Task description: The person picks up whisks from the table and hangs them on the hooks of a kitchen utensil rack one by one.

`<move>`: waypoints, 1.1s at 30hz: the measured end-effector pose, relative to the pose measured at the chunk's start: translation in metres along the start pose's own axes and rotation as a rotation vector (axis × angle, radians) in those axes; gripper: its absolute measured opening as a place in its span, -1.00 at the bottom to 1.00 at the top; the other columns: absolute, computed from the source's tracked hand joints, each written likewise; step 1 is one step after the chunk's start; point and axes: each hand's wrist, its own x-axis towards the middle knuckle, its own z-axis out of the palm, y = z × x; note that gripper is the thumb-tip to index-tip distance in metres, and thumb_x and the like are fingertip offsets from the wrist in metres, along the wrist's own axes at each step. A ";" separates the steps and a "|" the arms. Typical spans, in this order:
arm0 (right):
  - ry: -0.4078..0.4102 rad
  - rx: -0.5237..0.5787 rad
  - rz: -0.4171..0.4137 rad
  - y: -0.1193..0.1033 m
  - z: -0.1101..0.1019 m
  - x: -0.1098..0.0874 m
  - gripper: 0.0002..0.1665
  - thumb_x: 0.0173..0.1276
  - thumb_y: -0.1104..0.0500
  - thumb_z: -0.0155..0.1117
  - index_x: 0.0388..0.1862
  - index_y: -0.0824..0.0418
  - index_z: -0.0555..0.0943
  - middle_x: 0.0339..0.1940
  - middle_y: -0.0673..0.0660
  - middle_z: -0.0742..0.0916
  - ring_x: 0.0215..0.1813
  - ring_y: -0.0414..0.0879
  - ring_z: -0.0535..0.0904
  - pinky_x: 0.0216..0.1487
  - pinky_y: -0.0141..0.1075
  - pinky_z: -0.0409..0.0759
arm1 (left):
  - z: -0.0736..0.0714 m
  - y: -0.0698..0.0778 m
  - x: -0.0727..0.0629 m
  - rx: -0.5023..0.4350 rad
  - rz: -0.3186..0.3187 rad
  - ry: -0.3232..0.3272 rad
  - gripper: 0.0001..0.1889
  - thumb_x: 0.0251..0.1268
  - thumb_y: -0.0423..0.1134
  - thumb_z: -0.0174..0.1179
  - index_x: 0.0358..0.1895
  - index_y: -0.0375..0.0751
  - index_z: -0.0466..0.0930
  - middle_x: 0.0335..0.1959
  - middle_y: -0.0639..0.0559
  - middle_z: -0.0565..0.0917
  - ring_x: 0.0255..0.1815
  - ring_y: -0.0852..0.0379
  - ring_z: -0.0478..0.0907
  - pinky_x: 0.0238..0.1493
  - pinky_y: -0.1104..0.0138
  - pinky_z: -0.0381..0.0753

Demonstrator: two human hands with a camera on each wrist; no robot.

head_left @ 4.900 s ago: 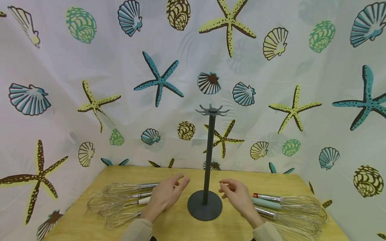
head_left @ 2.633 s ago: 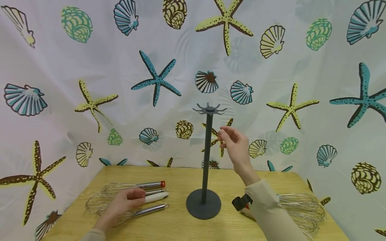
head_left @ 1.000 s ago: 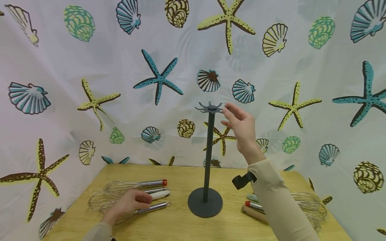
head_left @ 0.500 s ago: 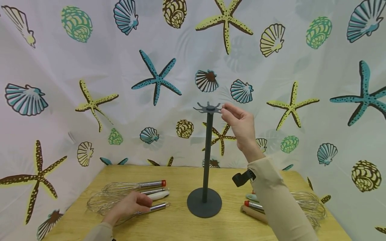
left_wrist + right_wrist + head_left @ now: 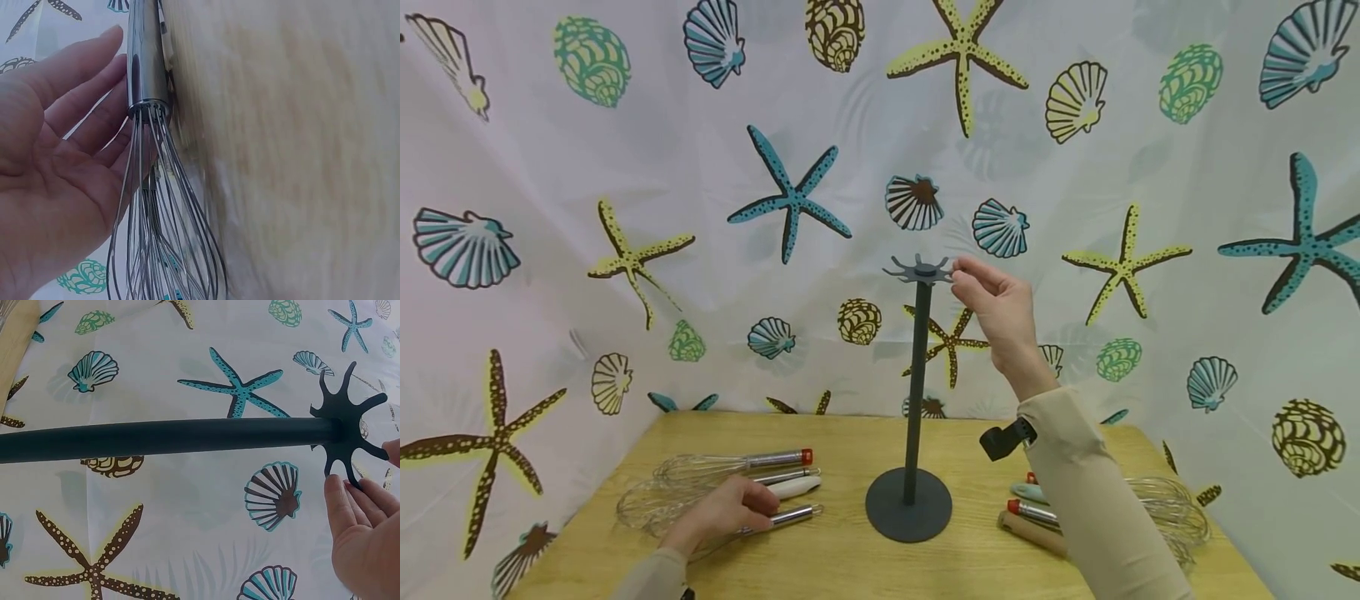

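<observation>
A dark utensil stand (image 5: 917,383) rises from a round base, with a ring of curved hooks (image 5: 919,271) at its top. My right hand (image 5: 996,308) is raised to this top and pinches the hooks at their right side. In the right wrist view, thumb and fingers meet the hook tips (image 5: 353,478). Low at the left, my left hand (image 5: 726,512) hovers over a whisk with a steel handle (image 5: 147,56). Its fingers pass behind the handle in the left wrist view, the thumb (image 5: 106,40) standing apart from it.
Several whisks lie at the left, one with a red-tipped handle (image 5: 782,457), another with a white handle (image 5: 797,487). More whisks (image 5: 1172,508) lie at the right, partly under my right sleeve (image 5: 1097,500). A shell-patterned curtain (image 5: 850,375) surrounds the wooden table (image 5: 842,567).
Since the earliest frame, my right hand has risen from beside the base to the hooks, and my left hand has drawn back left over the whisks. Over the last second both barely move.
</observation>
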 end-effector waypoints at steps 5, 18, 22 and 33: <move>-0.006 0.016 0.003 0.000 0.001 0.001 -0.53 0.41 0.23 0.25 0.26 0.36 0.54 0.20 0.31 0.65 -0.07 -0.29 0.69 0.18 -0.30 0.59 | 0.002 0.002 -0.003 0.022 0.007 0.007 -0.66 0.13 -0.50 0.32 0.00 -0.53 0.59 -0.06 -0.29 0.69 -0.04 -0.11 0.64 -0.06 0.15 0.66; -0.022 -0.013 -0.005 0.001 -0.003 0.003 -0.58 0.43 0.21 0.23 0.22 0.34 0.58 0.21 0.30 0.64 -0.05 -0.27 0.71 0.20 -0.27 0.57 | 0.004 0.007 -0.002 0.094 -0.060 0.026 -0.66 0.07 -0.52 0.36 -0.02 -0.47 0.63 -0.12 -0.14 0.71 -0.11 0.00 0.63 -0.12 0.16 0.66; -0.034 -0.026 0.007 0.003 -0.003 0.003 -0.56 0.43 0.19 0.23 0.23 0.33 0.57 0.20 0.28 0.65 -0.04 -0.26 0.71 0.22 -0.27 0.56 | 0.001 0.005 -0.004 0.082 -0.049 0.000 -0.64 0.06 -0.51 0.38 -0.02 -0.49 0.63 -0.11 -0.16 0.71 -0.12 -0.01 0.62 -0.13 0.16 0.66; -0.074 0.000 0.012 0.003 -0.007 0.002 -0.49 0.41 0.12 0.27 0.29 0.27 0.53 0.24 0.20 0.64 0.06 -0.19 0.66 0.33 -0.19 0.48 | -0.003 0.003 -0.007 0.117 -0.033 -0.006 -0.65 -0.06 -0.58 0.36 -0.09 -0.43 0.68 -0.23 -0.07 0.70 -0.20 0.03 0.55 -0.21 0.24 0.59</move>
